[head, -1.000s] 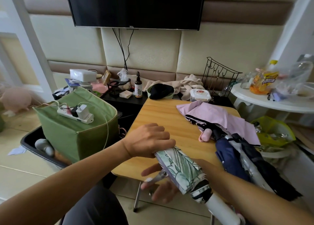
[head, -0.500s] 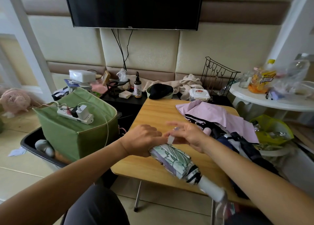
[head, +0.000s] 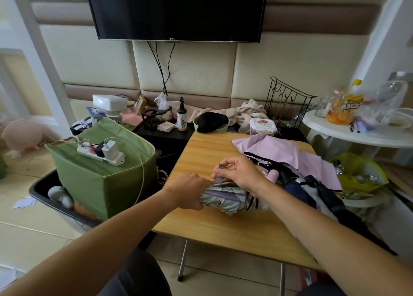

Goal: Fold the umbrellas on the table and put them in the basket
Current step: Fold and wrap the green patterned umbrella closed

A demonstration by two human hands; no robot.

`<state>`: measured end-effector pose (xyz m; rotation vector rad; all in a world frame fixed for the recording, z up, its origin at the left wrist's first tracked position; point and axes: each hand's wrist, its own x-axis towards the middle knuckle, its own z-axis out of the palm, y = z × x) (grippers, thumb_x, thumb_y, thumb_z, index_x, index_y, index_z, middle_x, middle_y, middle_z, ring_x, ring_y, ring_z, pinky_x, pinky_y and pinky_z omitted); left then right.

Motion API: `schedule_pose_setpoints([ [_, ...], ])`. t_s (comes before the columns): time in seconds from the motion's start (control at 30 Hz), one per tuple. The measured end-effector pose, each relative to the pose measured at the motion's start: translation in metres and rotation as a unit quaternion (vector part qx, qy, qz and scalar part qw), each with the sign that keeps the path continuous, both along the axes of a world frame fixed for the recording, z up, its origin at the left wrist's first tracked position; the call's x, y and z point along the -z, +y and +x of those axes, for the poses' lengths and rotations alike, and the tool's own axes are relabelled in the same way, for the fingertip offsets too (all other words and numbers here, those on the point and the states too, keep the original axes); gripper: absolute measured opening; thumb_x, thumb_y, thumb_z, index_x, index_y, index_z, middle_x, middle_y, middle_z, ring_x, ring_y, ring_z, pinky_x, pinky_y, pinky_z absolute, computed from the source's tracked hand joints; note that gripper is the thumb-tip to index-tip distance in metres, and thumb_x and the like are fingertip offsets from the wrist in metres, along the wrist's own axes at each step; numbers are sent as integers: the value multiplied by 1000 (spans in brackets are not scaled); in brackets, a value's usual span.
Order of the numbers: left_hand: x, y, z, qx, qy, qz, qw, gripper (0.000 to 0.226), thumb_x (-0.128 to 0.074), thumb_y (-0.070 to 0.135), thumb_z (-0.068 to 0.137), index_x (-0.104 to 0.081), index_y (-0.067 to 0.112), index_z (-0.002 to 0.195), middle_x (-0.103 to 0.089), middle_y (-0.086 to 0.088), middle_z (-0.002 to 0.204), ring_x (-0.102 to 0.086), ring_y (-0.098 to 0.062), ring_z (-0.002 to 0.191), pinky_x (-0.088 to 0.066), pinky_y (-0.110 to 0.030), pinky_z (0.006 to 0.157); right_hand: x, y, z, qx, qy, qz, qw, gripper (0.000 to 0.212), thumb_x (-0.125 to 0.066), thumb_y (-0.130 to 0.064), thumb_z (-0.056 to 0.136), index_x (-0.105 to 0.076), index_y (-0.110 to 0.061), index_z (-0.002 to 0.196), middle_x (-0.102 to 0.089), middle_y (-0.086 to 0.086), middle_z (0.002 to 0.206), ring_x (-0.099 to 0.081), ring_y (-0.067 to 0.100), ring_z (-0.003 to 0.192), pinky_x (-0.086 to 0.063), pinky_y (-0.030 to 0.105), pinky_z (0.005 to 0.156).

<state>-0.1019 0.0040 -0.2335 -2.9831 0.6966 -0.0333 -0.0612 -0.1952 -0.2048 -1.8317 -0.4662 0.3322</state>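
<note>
The leaf-print umbrella [head: 225, 198] now lies rolled on the wooden tabletop [head: 214, 157], near the front edge. A second ago it was held tilted above that edge with the right hand beneath it; it has since been lowered onto the surface and the right hand has come over the top.

The left hand [head: 190, 191] is clamped around the canopy end of the roll, fingers curled over the fabric, keeping the pleats from springing loose. The right hand [head: 240, 172] pinches the closure strap [head: 218, 179] between thumb and fingers, with the strap's tab [head: 221, 166] lifted clear above the roll — the strap is drawn up but not yet wrapped around or fastened.

Judgement: the fold of this umbrella is in its last step. The strap must pass around the roll and close on its fastener while the left hand maintains compression; if that grip relaxes early, the canopy is likely to unwind.

Remaining work is substantial. A pink umbrella [head: 279, 152], a navy umbrella [head: 297, 189] and a black umbrella [head: 330, 199] lie heaped, unfolded, on the right side of the tabletop. The green basket [head: 98, 179] stands on the floor just left of the tabletop — a power strip [head: 100, 155] rests across its top and may obstruct the deposit.
</note>
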Motion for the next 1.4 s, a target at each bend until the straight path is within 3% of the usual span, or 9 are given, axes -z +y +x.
schedule_pose_setpoints([
  [0.1, 2, 3, 6, -39, 55, 1, 998, 46, -76, 46, 76, -66, 26, 116, -71, -1, 103, -63, -26, 95, -45, -34, 75, 5, 0, 0, -34, -30, -26, 999, 10, -84, -14, 85, -80, -10, 93, -80, 8, 90, -77, 25, 93, -60, 36, 92],
  [0.23, 12, 7, 8, -80, 133, -45, 987, 49, -80, 45, 76, -67, 25, 119, -70, -2, 110, -63, -26, 102, -53, -37, 88, 9, -2, 1, -66, -75, -103, 990, 9, -81, -20, 89, -84, -16, 95, -80, -2, 88, -75, 11, 85, -58, 26, 81],
  [0.3, 14, 7, 8, -91, 157, -66, 981, 47, -80, 41, 74, -67, 24, 115, -71, -2, 106, -64, -25, 98, -55, -37, 85, 9, -3, 1, -58, -95, -123, 986, 9, -78, -20, 92, -84, -16, 96, -80, -5, 89, -75, 7, 86, -58, 23, 82],
  [0.47, 12, 8, 16, -119, 251, -100, 955, 41, -83, 33, 69, -67, 24, 107, -72, -1, 99, -69, -24, 89, -59, -38, 78, 19, 0, -5, -13, -252, -199, 947, 5, -80, -24, 88, -85, -25, 91, -74, -11, 85, -65, 0, 79, -47, 12, 72],
  [0.63, 9, 11, 26, -146, 325, -115, 927, 48, -80, 31, 64, -70, 19, 110, -73, -7, 107, -67, -24, 85, -53, -34, 69, 23, -3, -9, -30, -287, -240, 927, 11, -76, -20, 90, -83, -20, 98, -70, -10, 88, -59, -2, 78, -40, 4, 71],
  [0.77, 14, 13, 32, -152, 346, -112, 919, 54, -79, 36, 56, -72, 14, 104, -73, -6, 94, -60, -21, 74, -46, -33, 64, 25, -9, -11, -26, -288, -227, 930, 6, -73, -18, 91, -79, -21, 93, -72, -10, 86, -63, 1, 80, -46, 11, 71],
  [1.0, 13, 12, 36, -148, 374, -112, 909, 32, -78, 31, 61, -69, 21, 91, -65, 1, 83, -55, -20, 72, -43, -33, 65, 33, -4, -22, -3, -318, -223, 922, 8, -73, -27, 92, -75, -21, 89, -69, -8, 88, -61, 11, 84, -51, 32, 75],
  [1.13, 12, 11, 40, -150, 386, -108, 904, 23, -78, 26, 63, -63, 22, 80, -61, 1, 78, -50, -20, 70, -38, -34, 64, 32, -3, -26, -17, -333, -229, 915, 9, -71, -24, 94, -76, -19, 88, -71, -6, 88, -60, 12, 83, -46, 30, 73],
  [1.4, 15, 13, 46, -152, 413, -114, 891, 30, -79, 28, 55, -63, 19, 79, -59, -3, 76, -48, -21, 69, -34, -37, 63, 47, -4, -33, 14, -365, -191, 911, 8, -75, -14, 90, -72, -16, 82, -60, -15, 80, -53, 7, 78, -40, 27, 77],
])
